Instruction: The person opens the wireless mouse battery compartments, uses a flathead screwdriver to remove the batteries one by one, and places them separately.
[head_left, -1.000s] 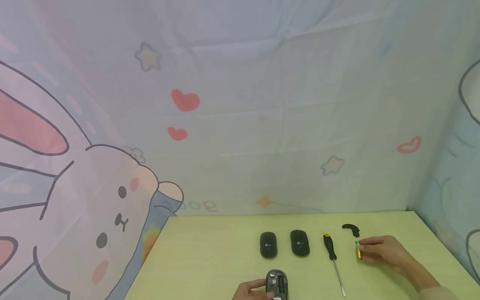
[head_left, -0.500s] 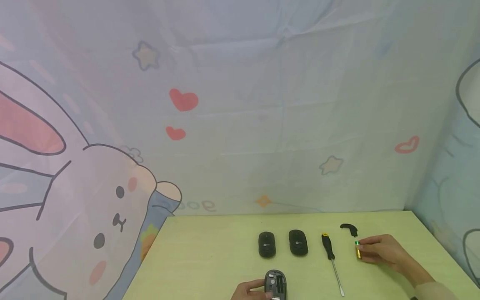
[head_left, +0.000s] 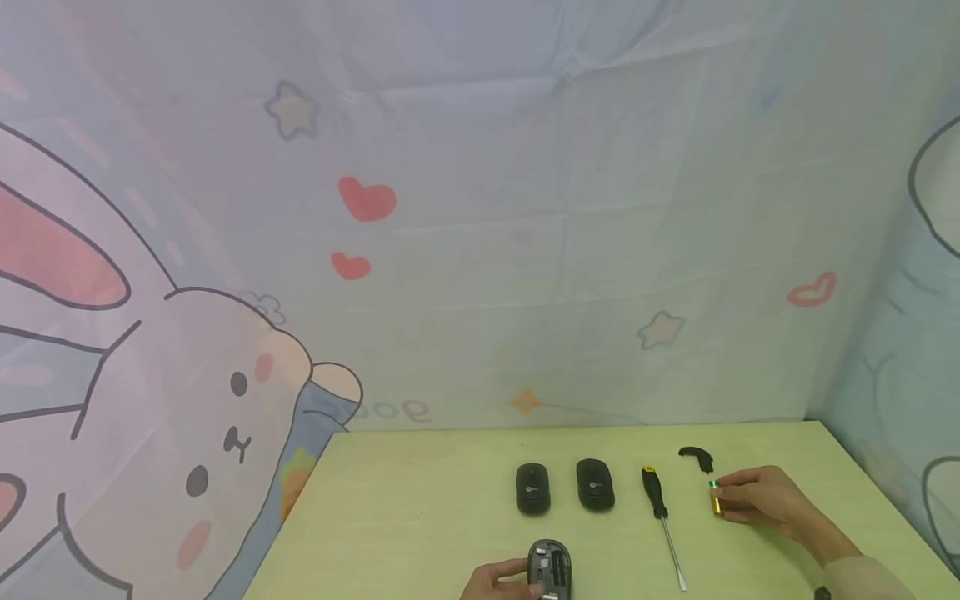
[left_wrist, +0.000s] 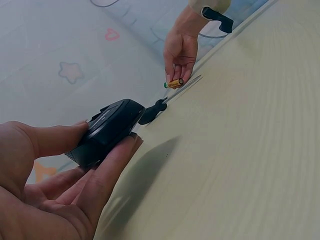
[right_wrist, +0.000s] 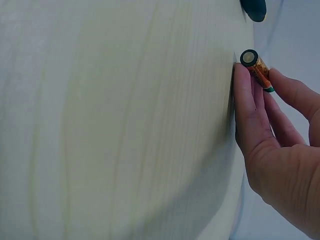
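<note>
Your right hand [head_left: 757, 497] pinches the battery [head_left: 716, 497] at the table's [head_left: 420, 517] far right; your left hand [head_left: 495, 581] grips the opened mouse [head_left: 549, 570] near you. Keep that grip firm, compartment facing up.

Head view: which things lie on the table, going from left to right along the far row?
Black mouse → second black mouse → screwdriver → curved black cover piece → battery pinched in the right hand.
</note>
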